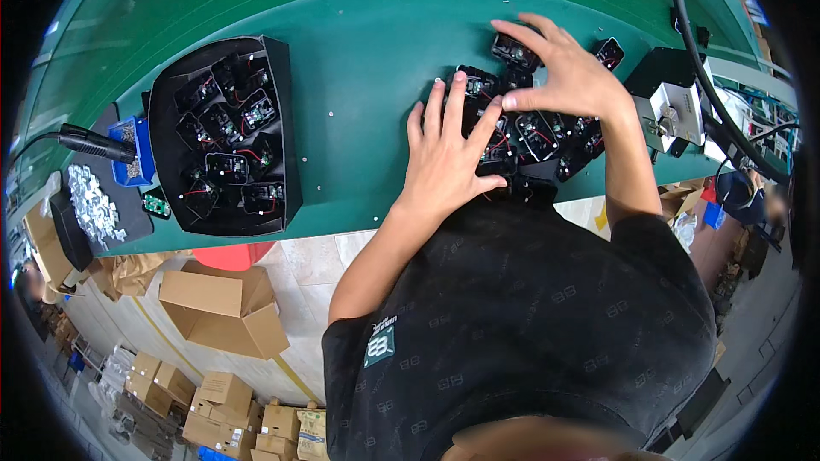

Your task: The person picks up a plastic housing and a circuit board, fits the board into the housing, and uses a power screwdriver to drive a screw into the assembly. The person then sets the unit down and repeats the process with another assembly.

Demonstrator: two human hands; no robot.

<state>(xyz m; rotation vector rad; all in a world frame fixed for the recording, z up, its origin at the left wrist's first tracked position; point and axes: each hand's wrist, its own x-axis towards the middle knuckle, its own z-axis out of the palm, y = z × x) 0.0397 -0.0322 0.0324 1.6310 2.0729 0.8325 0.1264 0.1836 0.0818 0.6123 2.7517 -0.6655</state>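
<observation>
On the right part of the green bench lies a cluster of small black plastic housings with circuit boards and red wires inside. My left hand rests over the cluster's left side, fingers spread, covering several of them. Along the far side, my right hand curves around one black housing, its fingertips at the far edge and its thumb apart, close to my left index finger. Whether the right fingers press on that housing cannot be made out. Another housing lies on the bench to the right of my right hand.
A black bin with several similar housings stands to the left. Beyond it are a blue screw tray, a black-handled tool with a cord and white small parts. A metal fixture and thick black cable are at the right.
</observation>
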